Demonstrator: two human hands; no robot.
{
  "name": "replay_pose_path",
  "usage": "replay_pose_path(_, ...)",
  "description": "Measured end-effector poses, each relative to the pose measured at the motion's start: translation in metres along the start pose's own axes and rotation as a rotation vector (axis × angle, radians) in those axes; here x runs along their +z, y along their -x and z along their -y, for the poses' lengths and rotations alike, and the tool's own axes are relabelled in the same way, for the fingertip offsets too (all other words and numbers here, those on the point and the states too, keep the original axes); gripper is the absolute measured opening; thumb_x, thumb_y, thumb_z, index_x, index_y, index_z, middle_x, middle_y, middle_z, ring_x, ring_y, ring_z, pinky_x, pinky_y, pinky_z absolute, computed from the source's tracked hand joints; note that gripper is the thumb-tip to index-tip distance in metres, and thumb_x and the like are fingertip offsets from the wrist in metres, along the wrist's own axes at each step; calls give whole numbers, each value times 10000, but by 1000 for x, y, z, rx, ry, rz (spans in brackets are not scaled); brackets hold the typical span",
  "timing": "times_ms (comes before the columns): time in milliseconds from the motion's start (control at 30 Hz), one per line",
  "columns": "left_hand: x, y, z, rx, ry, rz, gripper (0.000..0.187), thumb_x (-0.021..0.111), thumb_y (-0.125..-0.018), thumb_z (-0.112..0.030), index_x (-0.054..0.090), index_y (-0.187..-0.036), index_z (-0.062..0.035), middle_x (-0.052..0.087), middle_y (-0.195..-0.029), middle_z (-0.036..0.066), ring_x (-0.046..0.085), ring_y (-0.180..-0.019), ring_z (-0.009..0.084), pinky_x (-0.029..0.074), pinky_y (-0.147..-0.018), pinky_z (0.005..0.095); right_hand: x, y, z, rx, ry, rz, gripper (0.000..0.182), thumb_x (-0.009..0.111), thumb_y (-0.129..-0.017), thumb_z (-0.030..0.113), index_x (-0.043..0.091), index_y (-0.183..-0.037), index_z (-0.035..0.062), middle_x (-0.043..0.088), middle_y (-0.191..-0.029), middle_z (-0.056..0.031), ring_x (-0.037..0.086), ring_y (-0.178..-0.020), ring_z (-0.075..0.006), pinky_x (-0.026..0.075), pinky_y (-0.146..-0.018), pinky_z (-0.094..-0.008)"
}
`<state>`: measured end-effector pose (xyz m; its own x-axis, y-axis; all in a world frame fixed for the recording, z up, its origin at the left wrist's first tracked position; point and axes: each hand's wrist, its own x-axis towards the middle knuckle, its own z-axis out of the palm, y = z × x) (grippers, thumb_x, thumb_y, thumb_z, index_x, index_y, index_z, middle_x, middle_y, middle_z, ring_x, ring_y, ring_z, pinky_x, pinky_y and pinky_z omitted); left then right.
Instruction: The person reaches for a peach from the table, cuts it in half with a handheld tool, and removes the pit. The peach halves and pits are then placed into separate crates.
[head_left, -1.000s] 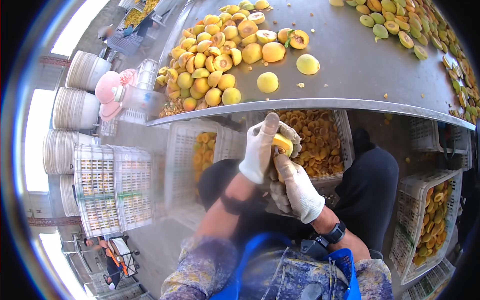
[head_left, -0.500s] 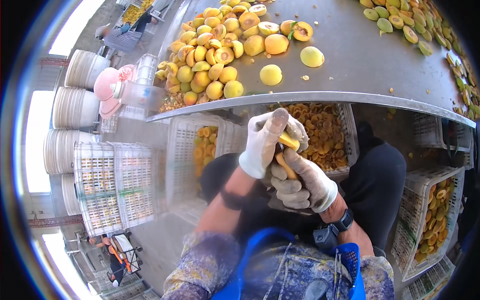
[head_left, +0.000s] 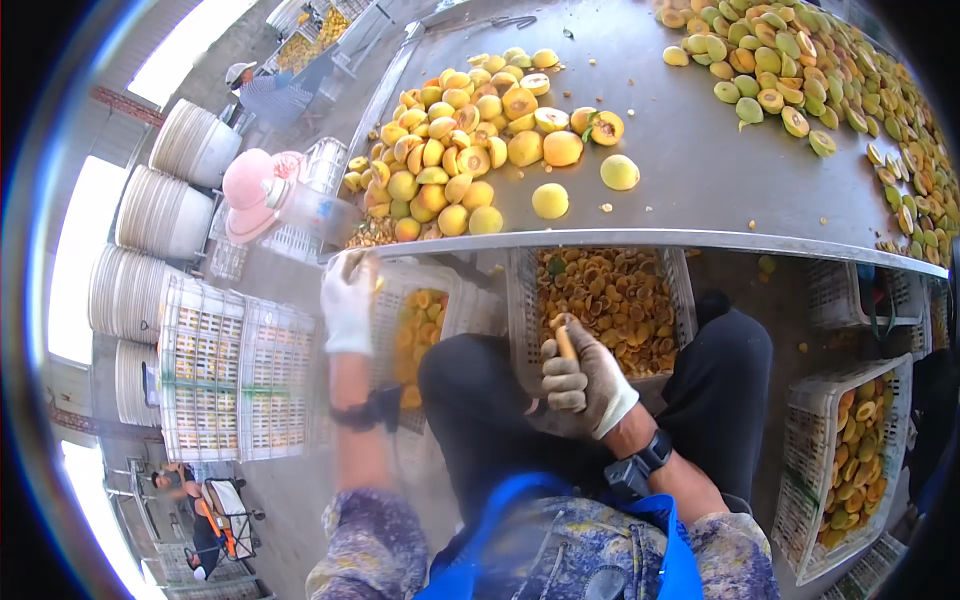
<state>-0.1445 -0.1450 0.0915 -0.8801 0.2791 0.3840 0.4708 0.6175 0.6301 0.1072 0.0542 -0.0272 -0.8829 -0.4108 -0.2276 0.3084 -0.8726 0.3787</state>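
Observation:
My left hand (head_left: 347, 300), in a white glove and blurred, is at the table's near left edge. Its fingers look curled, and a sliver of yellow peach shows at their right side. Over my lap, my right hand (head_left: 592, 378), in a soiled glove, is closed around a short wooden-handled tool (head_left: 566, 342); its blade cannot be made out. Before me on the metal table (head_left: 660, 190) lies a pile of whole and cut yellow peaches (head_left: 450, 135). Below the edge stands a crate (head_left: 524, 310) of peach pieces (head_left: 610, 305).
Greener peach halves (head_left: 790, 70) cover the table's right side. A crate of peaches (head_left: 425, 318) stands below my left hand, another crate (head_left: 812, 465) at my right. Stacked white crates (head_left: 240, 375) and tubs (head_left: 165, 220) line the left. A person in a pink hat (head_left: 250, 185) is near the table.
My left hand has parted from my right and swung left to the table's edge. My right hand has dropped slightly, still gripping the tool. The view has shifted a little.

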Motion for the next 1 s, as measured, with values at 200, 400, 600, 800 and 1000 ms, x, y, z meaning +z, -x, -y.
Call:
replay_pose_path(200, 104, -30, -89, 164, 36, 486, 255, 658, -851, -214, 669, -1055, -62, 642, -1033, 133, 613, -967, 231, 480, -880, 345, 18, -4, -12, -89, 288, -72, 312, 489, -969, 528, 541, -1058, 234, 511, -686, 22, 325, -424, -46, 258, -354, -186)
replay_pose_path(400, 228, -39, -104, 466, -445, 711, 383, 684, -799, -290, 617, -1131, -110, 583, -1155, 167, 548, -1096, 355, 438, -973, 411, 46, 5, -13, -248, 542, -49, 299, 453, -1013, 431, 444, -1268, 274, 630, -932, -105, 330, -431, -39, 259, -357, -170)
replay_pose_path(600, 185, -53, -116, -346, 520, 820, 310, 540, -933, -307, 645, -1077, -53, 674, -965, 64, 632, -803, 135, 514, -660, 283, 20, -6, 2, -171, 425, -79, 322, 437, -1018, 410, 480, -1241, 182, 578, -842, -38, 340, -454, -30, 274, -374, -171)
replay_pose_path(800, 131, 8, -121, -395, 934, 608, 415, 383, -1004, -371, 615, -1060, -32, 683, -864, 106, 648, -733, 167, 494, -541, 257, 38, 3, -8, -457, 650, -166, 402, 490, -983, 463, 568, -1052, 74, 534, -674, 10, 410, -447, -57, 340, -398, -202)
replay_pose_path(1000, 130, 84, -118, -262, 925, 475, 464, 389, -1014, -383, 635, -944, 4, 665, -840, 112, 636, -803, 165, 500, -759, 290, 28, -2, -16, -1096, 1409, -243, 332, 509, -996, 393, 593, -975, 73, 538, -668, -3, 419, -468, -47, 337, -412, -208)
